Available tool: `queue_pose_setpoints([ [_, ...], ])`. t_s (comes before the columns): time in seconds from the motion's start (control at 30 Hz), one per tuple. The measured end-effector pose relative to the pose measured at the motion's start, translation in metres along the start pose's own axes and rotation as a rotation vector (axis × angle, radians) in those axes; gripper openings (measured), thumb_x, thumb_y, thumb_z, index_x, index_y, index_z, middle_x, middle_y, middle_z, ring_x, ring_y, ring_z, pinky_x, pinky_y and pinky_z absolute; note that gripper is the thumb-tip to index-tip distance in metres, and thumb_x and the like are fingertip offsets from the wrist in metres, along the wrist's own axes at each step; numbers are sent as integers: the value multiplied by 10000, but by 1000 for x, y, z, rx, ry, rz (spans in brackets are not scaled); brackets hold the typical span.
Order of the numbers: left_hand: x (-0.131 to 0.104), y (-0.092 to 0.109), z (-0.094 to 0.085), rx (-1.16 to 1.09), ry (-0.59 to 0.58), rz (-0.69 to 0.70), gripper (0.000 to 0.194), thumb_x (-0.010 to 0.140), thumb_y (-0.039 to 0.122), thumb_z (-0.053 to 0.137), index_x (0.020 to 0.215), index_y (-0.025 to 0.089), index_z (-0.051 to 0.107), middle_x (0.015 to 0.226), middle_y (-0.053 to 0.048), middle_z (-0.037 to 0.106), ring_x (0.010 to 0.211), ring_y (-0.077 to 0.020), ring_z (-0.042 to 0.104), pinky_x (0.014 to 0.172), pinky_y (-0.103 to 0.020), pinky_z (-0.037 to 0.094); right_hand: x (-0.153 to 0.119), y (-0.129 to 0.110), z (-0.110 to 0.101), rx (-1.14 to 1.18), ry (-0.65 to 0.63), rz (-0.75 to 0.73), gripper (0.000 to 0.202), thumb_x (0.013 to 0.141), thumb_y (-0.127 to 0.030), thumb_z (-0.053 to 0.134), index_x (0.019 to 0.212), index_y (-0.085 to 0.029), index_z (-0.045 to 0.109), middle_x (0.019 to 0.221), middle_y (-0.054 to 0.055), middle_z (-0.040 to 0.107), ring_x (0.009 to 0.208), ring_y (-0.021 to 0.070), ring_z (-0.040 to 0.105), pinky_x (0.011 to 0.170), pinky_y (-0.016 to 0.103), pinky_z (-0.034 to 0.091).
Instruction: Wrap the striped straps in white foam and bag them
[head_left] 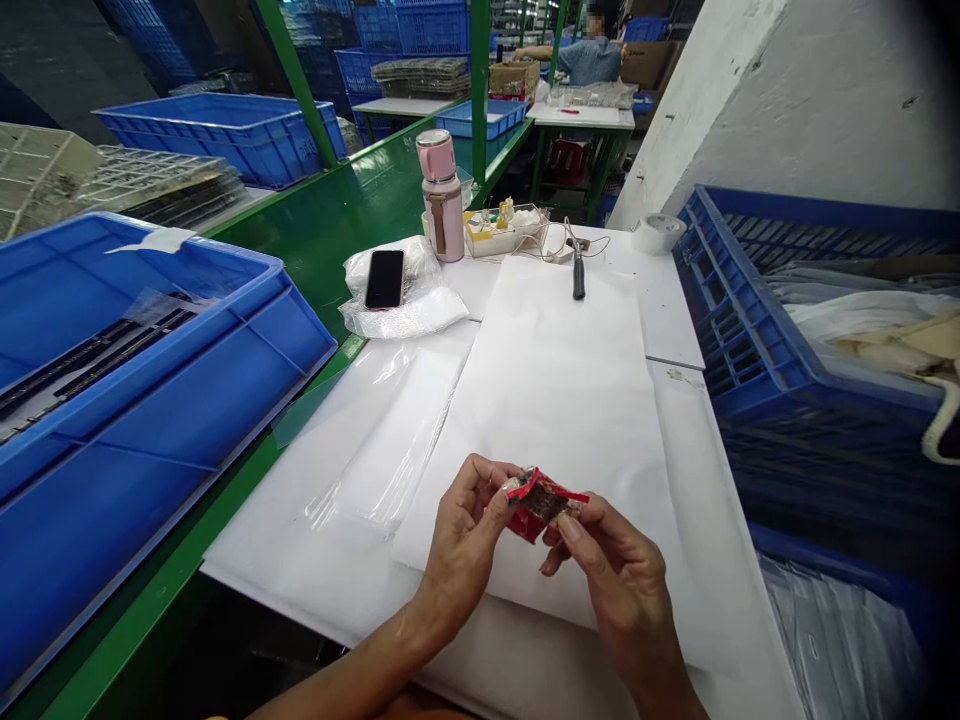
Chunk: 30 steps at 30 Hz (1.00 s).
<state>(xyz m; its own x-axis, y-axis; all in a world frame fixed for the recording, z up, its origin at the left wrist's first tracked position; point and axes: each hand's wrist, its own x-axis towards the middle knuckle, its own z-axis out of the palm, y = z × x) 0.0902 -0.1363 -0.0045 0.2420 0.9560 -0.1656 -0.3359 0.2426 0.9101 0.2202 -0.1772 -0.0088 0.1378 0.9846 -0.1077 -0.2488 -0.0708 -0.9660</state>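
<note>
Holding a small red packet [541, 505] in both hands, just above the near part of a broad white sheet [555, 380] on the bench [724, 500]. Pinching its left end with the left hand [459, 530] and its right end with the right hand [630, 575], fingers drawn narrow onto the packet on both sides. Aligned roughly side to side along its long axis, dipping slightly toward the right, with dark brown showing between red edges. Hard to tell front end from back.

To the left of the sheet, clear plastic film [394, 435]. Beside the bench, a blue crate with dark strips [157, 450] on the left and a slatted blue crate with pale material [739, 310] on the right.

Farther along, on the sheet's far end, a hammer [578, 275] with its black handle toward the near side. To its left, a phone [385, 278] atop a plastic-wrapped bundle [435, 312], then a pink bottle [444, 218] beside a tray of small items [491, 240]. Near the far right corner, a tape roll [660, 233].

Well beyond, a person in blue [592, 62] at another table [585, 115].
</note>
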Motion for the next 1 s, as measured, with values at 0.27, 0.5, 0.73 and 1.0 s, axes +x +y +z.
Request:
queue_pose_setpoints([
  [0.27,-4,1,5,-286,12,-212,142,912,259,504,832,154,451,779,-19,550,689,-83,495,629,-192,411,0,7,-18,82,-209,-1,142,892,-249,543,780,-201,614,743,5,485,657,143,515,565,271,490],
  [0.5,-5,1,5,-187,-26,-179,192,898,312,529,835,160,431,756,-18,556,626,-87,514,562,-185,409,1,3,-22,224,-292,94,154,877,-301,549,765,-199,575,720,5,475,641,148,482,537,269,489],
  [0.73,-2,10,-4,170,-54,-11,194,882,325,569,829,150,504,783,-17,571,691,-96,527,605,-190,431,-3,-17,-13,-264,11,-29,133,872,-337,588,934,-222,564,846,18,550,771,158,528,667,257,445],
  [1.0,-11,12,-6,2,-141,-105,186,857,308,611,821,160,503,882,-37,600,775,-119,551,673,-221,454,-7,-27,-11,-68,-24,40,261,898,-356,543,698,-188,550,668,-1,454,606,127,424,560,261,360],
])
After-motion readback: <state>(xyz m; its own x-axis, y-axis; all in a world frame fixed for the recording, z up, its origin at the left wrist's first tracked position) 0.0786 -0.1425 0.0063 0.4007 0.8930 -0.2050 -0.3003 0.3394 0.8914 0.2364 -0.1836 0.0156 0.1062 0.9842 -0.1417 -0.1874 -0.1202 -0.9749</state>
